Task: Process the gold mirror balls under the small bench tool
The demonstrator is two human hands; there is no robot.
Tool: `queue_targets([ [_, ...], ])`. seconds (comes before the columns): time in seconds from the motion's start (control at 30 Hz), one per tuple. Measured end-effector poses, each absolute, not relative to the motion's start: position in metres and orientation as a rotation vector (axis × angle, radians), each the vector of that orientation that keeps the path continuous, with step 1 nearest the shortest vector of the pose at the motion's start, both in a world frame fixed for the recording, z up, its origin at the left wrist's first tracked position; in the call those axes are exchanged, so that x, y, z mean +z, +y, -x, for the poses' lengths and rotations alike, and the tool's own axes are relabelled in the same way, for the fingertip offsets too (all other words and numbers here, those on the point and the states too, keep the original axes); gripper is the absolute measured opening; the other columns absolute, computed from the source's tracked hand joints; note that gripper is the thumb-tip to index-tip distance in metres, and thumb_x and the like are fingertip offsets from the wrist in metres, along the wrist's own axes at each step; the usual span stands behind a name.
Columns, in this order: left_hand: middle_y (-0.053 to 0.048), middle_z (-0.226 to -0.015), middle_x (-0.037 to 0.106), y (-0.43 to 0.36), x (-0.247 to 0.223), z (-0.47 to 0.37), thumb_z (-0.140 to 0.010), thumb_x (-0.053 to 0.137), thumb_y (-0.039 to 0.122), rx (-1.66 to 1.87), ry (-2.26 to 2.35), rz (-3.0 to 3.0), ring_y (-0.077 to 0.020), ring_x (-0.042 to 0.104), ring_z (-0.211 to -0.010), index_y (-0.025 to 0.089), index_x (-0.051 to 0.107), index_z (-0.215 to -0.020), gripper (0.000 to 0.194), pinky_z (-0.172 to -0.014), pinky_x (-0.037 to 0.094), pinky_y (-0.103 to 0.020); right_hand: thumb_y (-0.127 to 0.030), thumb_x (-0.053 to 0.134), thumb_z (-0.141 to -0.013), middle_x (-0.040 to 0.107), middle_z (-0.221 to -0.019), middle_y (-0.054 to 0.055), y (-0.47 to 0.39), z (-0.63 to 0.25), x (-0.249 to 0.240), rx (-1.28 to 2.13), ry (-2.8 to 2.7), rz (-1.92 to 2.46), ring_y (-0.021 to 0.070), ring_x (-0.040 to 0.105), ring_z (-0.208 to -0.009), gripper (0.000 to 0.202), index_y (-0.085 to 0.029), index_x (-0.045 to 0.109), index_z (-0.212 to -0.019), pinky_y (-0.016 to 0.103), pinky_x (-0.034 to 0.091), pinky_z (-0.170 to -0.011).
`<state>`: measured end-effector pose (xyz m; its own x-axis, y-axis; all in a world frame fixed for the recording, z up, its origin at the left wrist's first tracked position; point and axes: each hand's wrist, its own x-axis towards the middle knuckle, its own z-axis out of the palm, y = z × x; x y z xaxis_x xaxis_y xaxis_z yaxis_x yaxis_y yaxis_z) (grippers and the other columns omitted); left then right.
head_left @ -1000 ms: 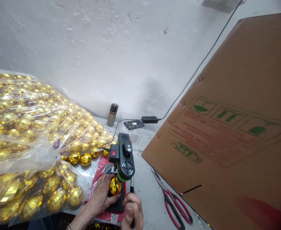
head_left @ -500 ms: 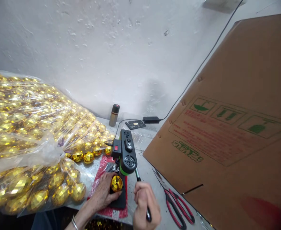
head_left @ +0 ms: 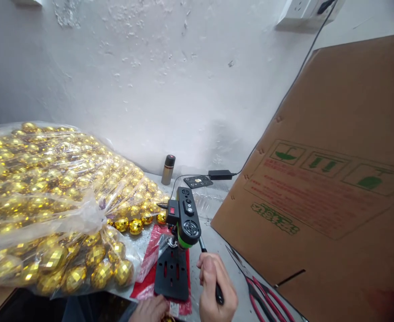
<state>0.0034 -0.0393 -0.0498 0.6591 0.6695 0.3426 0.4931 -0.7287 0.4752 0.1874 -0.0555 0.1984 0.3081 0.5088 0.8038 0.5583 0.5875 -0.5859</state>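
My right hand (head_left: 217, 286) is wrapped round the black-handled lever (head_left: 219, 293) of a small black and green bench drill press (head_left: 187, 219). The press's slotted black base plate (head_left: 171, 273) is bare under the drill head. At the bottom edge of the view, just in front of that plate, my left hand (head_left: 150, 309) is closed, fingers curled down. A gold faceted ball (head_left: 168, 318) shows at its fingertips, mostly cut off by the frame.
A clear plastic bag (head_left: 92, 214) full of gold balls fills the left. Red-handled scissors (head_left: 264, 295) lie at right beside a large cardboard box (head_left: 318, 188). Behind the press are a small bottle (head_left: 168, 170), a black patterned card-like thing (head_left: 198, 181) and a power adapter (head_left: 220, 174).
My left hand has drawn the gold ball off the base plate towards me, to the view's bottom edge. My right hand still grips the lever. The view has shifted slightly.
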Motion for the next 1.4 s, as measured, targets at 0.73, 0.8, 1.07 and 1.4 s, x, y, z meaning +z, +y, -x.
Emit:
queue_targets([
  [0.73, -0.021, -0.127, 0.078, 0.108, 0.139, -0.004, -0.089, 0.069, 0.032, 0.356, 1.815, -1.916, -0.0348, 0.071, -0.126, 0.013, 0.067, -0.127, 0.042, -0.105, 0.052, -0.039, -0.002, 0.044, -0.102, 0.051, -0.070, -0.004, -0.055, -0.180, 0.205, -0.140, -1.321, 0.975, 0.0089, 0.051, -0.060, 0.030, -0.023, 0.048, -0.081, 0.019, 0.043, -0.056],
  [0.8, -0.017, -0.124, 0.078, 0.102, 0.143, 0.001, -0.093, 0.064, 0.042, 0.450, 1.771, -1.866, -0.0320, 0.074, -0.120, 0.015, 0.062, -0.134, 0.049, -0.099, 0.055, -0.037, -0.002, 0.044, -0.102, 0.051, -0.070, -0.004, -0.055, -0.180, 0.206, -0.138, -1.322, 0.984, 0.0088, 0.051, -0.060, 0.030, -0.023, 0.048, -0.080, 0.018, 0.043, -0.056],
  [1.07, 0.004, -0.074, 0.066, 0.039, 0.121, -0.017, -0.068, 0.068, 0.093, 1.097, 1.175, -0.957, -0.0173, 0.063, -0.057, 0.018, 0.057, -0.131, 0.099, -0.053, 0.048, -0.027, -0.003, 0.044, -0.102, 0.051, -0.070, -0.004, -0.051, -0.182, 0.210, -0.109, -1.316, 0.982, 0.0091, 0.051, -0.060, 0.030, -0.023, 0.049, -0.082, 0.020, 0.042, -0.057],
  [1.4, -0.015, -0.133, 0.077, 0.011, 0.079, -0.046, -0.083, 0.064, 0.060, 0.856, 1.377, -1.651, -0.0367, 0.073, -0.122, 0.020, 0.062, -0.137, 0.067, -0.106, 0.057, -0.050, -0.005, 0.044, -0.103, 0.051, -0.069, -0.004, -0.054, -0.185, 0.220, -0.084, -1.360, 1.016, 0.0090, 0.051, -0.061, 0.030, -0.023, 0.049, -0.080, 0.018, 0.044, -0.057],
])
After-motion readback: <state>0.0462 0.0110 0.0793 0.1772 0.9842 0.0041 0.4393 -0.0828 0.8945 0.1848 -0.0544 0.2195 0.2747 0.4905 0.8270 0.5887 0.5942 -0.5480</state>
